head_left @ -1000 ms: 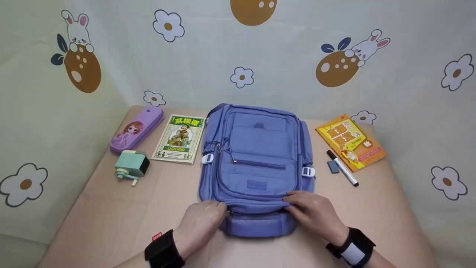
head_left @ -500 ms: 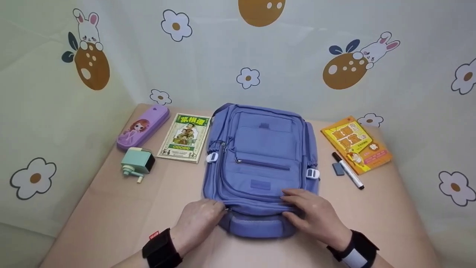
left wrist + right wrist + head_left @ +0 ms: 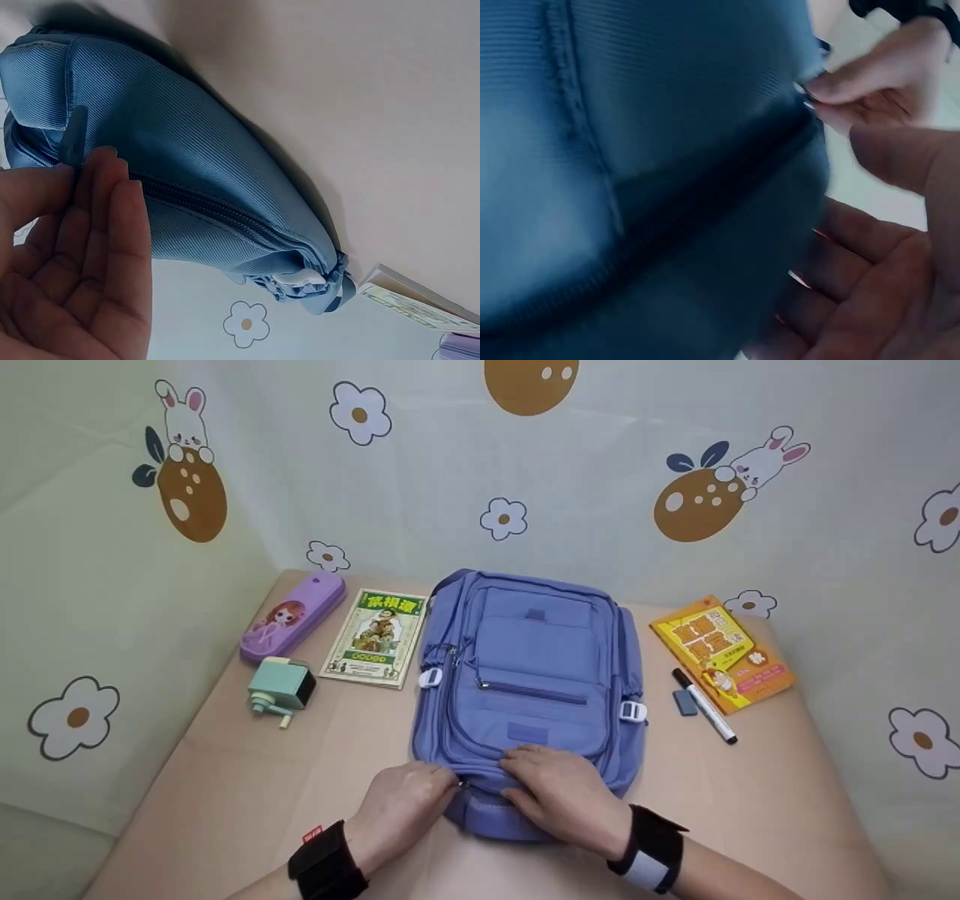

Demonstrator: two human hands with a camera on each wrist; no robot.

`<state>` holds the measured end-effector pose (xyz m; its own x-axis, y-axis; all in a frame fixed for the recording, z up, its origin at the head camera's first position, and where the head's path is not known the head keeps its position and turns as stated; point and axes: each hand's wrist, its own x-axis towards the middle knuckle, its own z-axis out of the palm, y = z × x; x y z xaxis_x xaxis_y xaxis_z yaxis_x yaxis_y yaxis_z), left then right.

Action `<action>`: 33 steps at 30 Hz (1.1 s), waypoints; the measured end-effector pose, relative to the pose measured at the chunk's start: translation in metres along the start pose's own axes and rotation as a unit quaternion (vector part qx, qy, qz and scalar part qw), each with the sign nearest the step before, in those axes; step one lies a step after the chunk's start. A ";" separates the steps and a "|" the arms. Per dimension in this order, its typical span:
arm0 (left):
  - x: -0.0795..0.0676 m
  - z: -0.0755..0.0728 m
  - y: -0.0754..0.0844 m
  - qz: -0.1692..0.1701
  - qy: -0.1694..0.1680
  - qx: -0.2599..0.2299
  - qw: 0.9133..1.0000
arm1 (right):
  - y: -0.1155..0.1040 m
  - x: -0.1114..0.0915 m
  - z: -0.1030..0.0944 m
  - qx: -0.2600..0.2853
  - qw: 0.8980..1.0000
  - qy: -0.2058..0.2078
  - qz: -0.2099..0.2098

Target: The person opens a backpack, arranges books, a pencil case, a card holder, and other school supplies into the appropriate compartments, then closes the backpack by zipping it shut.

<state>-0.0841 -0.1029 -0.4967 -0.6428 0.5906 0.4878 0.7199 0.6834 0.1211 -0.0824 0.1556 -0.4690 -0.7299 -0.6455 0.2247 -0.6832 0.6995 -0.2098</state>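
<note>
A blue-purple backpack (image 3: 536, 660) lies front side up, its base toward the person. At its lower left my left hand (image 3: 409, 802) pinches a zipper pull (image 3: 73, 139) between thumb and fingers; the dark zipper (image 3: 217, 212) runs along the bag's side from there. My right hand (image 3: 566, 795) is over the bag's lower front, its fingers extended onto the fabric and its thumb apart, close to the left hand. In the right wrist view, my right hand's fingers (image 3: 847, 262) lie beside the fabric with a gap before the thumb.
Left of the bag lie a green-titled book (image 3: 373, 637), a purple pencil case (image 3: 294, 615) and a mint pencil sharpener (image 3: 281, 686). To its right are an orange-yellow book (image 3: 724, 652), a black-and-white marker (image 3: 705, 705) and a small blue eraser (image 3: 685, 703). A printed curtain (image 3: 427, 457) hangs behind.
My right hand has moved left across the bag's lower front toward my left hand, away from the right corner. My left hand stays at the lower left. The head view has shifted slightly.
</note>
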 end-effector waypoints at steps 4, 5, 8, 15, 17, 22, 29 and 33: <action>-0.001 -0.001 -0.001 -0.010 -0.004 -0.013 1.000 | 0.002 0.003 0.011 -0.006 0.999 0.037 0.005; -0.001 -0.002 -0.002 -0.010 -0.006 -0.017 1.000 | 0.002 0.003 0.012 -0.005 0.999 0.046 0.008; -0.003 -0.004 -0.005 -0.017 -0.014 -0.027 0.999 | 0.002 0.002 0.014 -0.005 0.998 0.064 0.018; -0.008 -0.011 -0.018 -0.053 -0.025 -0.027 0.998 | 0.006 -0.001 0.014 0.006 0.996 0.083 0.025; -0.011 -0.013 -0.023 -0.062 -0.024 -0.022 0.998 | 0.006 -0.001 0.013 0.010 0.996 0.084 0.023; -0.015 -0.015 -0.036 -0.086 -0.026 -0.019 0.996 | 0.006 -0.001 0.011 0.012 0.997 0.073 0.020; -0.015 -0.015 -0.048 -0.116 -0.038 -0.032 0.992 | 0.006 -0.001 0.012 0.005 0.998 0.063 0.016; -0.016 -0.016 -0.050 -0.115 -0.045 -0.038 0.992 | 0.005 -0.001 0.010 0.002 0.998 0.058 0.015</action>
<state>-0.1052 -0.1531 -0.4972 -0.8112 0.4605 0.3606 0.5661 0.7731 0.2862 -0.0856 0.1564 -0.4799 -0.7434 -0.5841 0.3259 -0.6607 0.7170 -0.2223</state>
